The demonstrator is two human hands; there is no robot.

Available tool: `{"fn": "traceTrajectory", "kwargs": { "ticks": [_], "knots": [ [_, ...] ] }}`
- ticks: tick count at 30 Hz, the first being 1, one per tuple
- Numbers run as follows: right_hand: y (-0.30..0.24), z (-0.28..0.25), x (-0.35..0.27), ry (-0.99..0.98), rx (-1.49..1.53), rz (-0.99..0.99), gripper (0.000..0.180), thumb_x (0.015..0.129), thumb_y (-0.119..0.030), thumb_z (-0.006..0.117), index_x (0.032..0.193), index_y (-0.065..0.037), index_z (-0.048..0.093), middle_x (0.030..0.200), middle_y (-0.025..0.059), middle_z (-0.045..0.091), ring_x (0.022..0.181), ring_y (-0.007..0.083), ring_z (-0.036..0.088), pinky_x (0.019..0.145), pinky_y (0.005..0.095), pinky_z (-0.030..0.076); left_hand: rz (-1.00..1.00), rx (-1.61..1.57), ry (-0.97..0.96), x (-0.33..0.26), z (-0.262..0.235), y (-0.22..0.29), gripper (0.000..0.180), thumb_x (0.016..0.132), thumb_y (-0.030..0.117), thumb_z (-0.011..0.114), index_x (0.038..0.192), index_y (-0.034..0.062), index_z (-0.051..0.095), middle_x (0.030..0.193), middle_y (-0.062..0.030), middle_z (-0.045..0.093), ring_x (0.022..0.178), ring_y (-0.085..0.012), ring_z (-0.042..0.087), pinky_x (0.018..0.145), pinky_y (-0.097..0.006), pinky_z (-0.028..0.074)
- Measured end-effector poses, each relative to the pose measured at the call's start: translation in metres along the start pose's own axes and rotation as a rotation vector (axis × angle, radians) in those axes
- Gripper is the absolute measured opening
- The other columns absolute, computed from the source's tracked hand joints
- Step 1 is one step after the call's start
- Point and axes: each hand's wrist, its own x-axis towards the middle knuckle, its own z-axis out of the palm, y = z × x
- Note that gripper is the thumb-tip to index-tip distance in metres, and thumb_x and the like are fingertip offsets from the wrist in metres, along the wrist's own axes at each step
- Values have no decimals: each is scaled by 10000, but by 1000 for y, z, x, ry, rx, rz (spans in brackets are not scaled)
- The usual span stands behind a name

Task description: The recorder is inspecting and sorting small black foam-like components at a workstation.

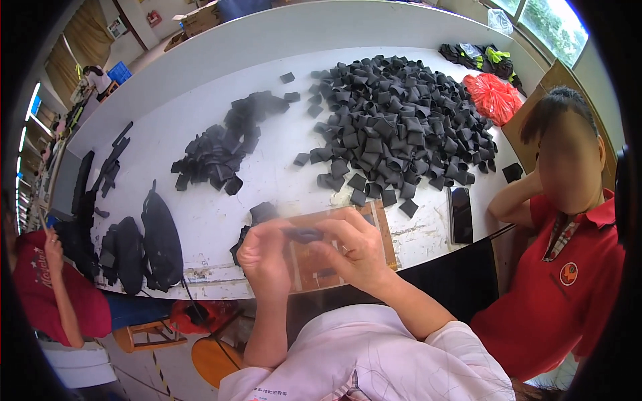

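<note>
Between my two hands is a small dark fabric piece, like the folded loops on the table; motion blur hides its exact shape. My left hand grips its left end with bent fingers. Thumb and fingers of my right hand pinch its right end. Below the hands lies a brown board at the table's near edge. Just behind my left hand is another dark fabric piece. A large heap of black fabric loops spreads beyond my right hand.
A smaller pile of flat black pieces lies left of the heap on the white table. Dark cloth bundles sit at the left. A phone and a red plastic bag are at right. One person sits close on the right, another on the left.
</note>
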Motion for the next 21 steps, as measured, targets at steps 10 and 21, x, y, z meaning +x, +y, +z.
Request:
{"fn": "traceTrajectory", "kwargs": {
  "ticks": [10, 21],
  "knots": [
    [24, 5, -8, 3, 46, -9, 121, 726, 2, 610, 845, -10, 622, 777, 85, 589, 671, 205, 574, 563, 280, 449, 12, 191, 0, -11, -4, -8, 75, 828, 42, 548, 834, -11, 600, 826, -66, 611, 769, -109, 535, 736, -234, 414],
    [26, -5, -2, -108, 224, 150, 129, 727, -52, 636, 851, -18, 628, 765, 86, 573, 647, 197, 557, 577, 274, 440, 326, 714, -275, 7, 14, 15, 48, 753, 5, 633, 793, -8, 609, 759, -58, 576, 682, -121, 517, 611, -227, 412]
  ]
}}
